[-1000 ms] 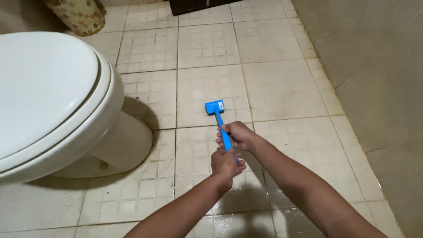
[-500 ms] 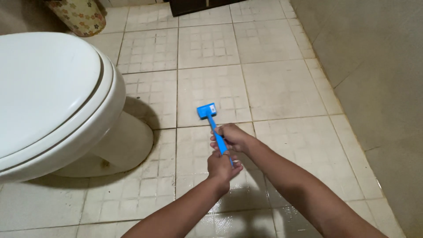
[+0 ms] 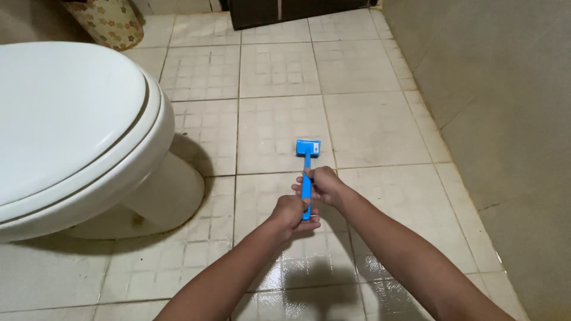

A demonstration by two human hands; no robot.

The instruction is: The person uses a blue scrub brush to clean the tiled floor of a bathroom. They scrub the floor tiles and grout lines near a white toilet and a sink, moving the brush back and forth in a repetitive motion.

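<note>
Closest to the camera, two bare arms reach out over the wet, shiny part of the tiled floor [image 3: 369, 119]. The left hand [image 3: 291, 214] is nearer. Its fingers are curled tight around the bottom end of a blue scrub brush [image 3: 307, 172]. The right hand [image 3: 324, 185] sits just past it, a little higher up the same handle, and its fingers are wrapped around the handle too. The two hands are almost touching each other.

The brush handle points away from the person. Its small blue head rests on the floor tiles, just past a grout line, near the middle of the floor.

To the left stands a white toilet [image 3: 77, 137] with its lid down. Its foot sits on the floor near the left edge.

On the right, a plain grey wall [image 3: 505, 107] runs along the floor's right edge.

Far off, at the floor's top left corner, stands a bin with a flower pattern [image 3: 104, 21]. A dark cabinet [image 3: 285, 10] sits along the far edge.
</note>
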